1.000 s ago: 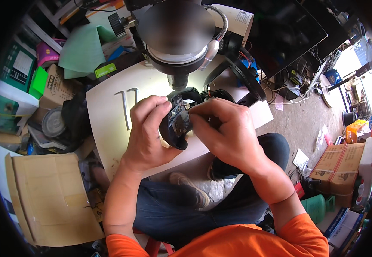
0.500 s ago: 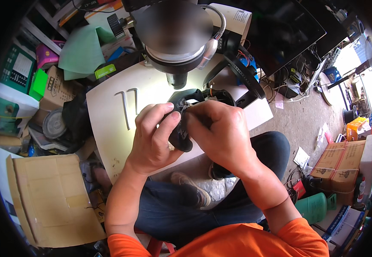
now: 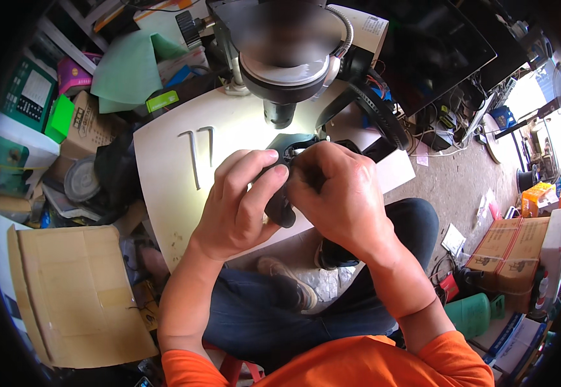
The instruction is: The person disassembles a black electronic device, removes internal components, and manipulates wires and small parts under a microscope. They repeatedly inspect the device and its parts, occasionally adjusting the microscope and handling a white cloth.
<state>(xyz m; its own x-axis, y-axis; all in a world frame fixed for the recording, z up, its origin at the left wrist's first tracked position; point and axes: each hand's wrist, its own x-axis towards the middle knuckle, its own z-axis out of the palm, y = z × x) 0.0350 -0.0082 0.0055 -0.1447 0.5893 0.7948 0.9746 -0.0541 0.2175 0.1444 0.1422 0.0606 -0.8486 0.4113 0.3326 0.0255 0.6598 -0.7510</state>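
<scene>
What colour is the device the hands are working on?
The device is black, or nearly so; the head view shows it best.

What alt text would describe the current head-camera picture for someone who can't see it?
A person's left hand holds a black curved part while the right hand, fingers bunched, is at its right side, over a white tabletop. Two L-shaped metal rods lie to the left; a microscope-like instrument stands just beyond the hands.
</scene>
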